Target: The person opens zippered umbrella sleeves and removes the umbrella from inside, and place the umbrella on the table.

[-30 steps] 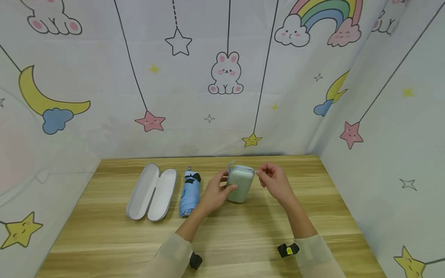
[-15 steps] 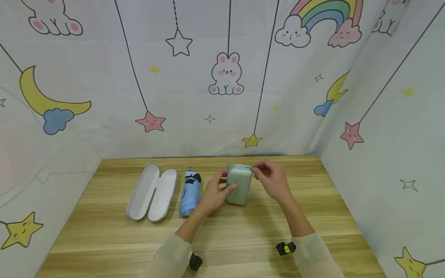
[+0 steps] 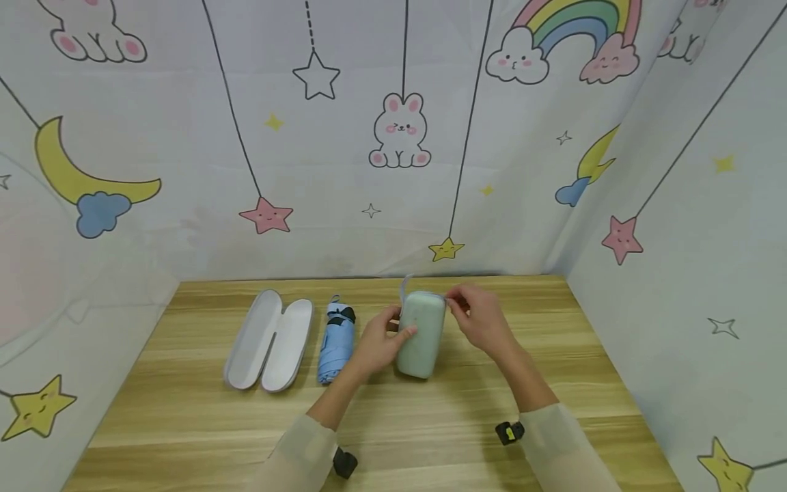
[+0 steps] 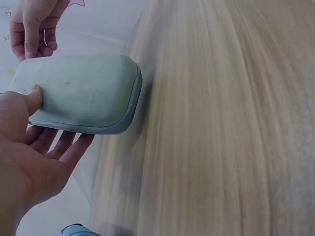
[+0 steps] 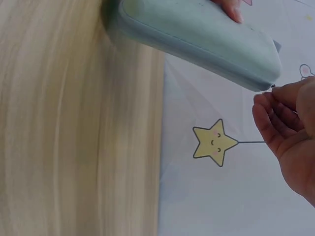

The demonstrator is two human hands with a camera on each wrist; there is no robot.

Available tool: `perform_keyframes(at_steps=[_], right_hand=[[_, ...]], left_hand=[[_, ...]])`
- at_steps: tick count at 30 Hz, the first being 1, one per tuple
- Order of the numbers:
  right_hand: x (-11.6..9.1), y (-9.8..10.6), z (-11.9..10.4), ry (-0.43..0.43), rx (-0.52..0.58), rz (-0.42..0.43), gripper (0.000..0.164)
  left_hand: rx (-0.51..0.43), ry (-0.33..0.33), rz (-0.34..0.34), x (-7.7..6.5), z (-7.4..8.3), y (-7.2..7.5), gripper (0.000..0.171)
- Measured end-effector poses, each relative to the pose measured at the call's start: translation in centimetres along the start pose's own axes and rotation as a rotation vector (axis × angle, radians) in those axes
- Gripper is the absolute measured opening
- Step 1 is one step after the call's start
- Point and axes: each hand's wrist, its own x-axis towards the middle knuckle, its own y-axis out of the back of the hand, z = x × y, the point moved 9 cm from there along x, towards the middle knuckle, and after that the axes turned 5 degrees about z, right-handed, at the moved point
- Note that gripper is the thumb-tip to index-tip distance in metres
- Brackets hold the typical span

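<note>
My left hand (image 3: pixel 380 342) grips a pale green zippered case (image 3: pixel 421 336) by its left side, thumb on the front face and fingers behind. In the left wrist view the case (image 4: pixel 83 91) looks closed along the seam that shows. A grey strap (image 3: pixel 404 290) sticks up at its top left corner. My right hand (image 3: pixel 482 316) is at the top right corner of the case. In the right wrist view, the right thumb and index finger (image 5: pixel 290 93) pinch a small dark zipper pull (image 5: pixel 273 86) at that corner.
Left of the case a folded blue umbrella (image 3: pixel 337 344) lies on the wooden table (image 3: pixel 430 437). Farther left lies an open white glasses case (image 3: pixel 253 342), its two halves spread. A patterned curtain (image 3: pixel 332 171) hangs behind the table's back edge.
The case has tipped more upright, its lower end coming toward me, and its front shows more fully. The right hand has moved slightly left, staying at the top right corner.
</note>
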Motion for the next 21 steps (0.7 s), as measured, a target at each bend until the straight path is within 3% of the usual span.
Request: perform_keyframes(at_steps=[9, 21], right_hand=[[-0.5, -0.9, 0.0, 0.137, -0.047, 0.058, 0.008], [-0.9, -1.6, 0.5, 0.126, -0.092, 0.014, 0.005]], left_hand=[[-0.002, 0.046, 0.003, 0.0, -0.5, 0.0, 0.047], [-0.001, 0.086, 0.006, 0.0, -0.9, 0.2, 0.046]])
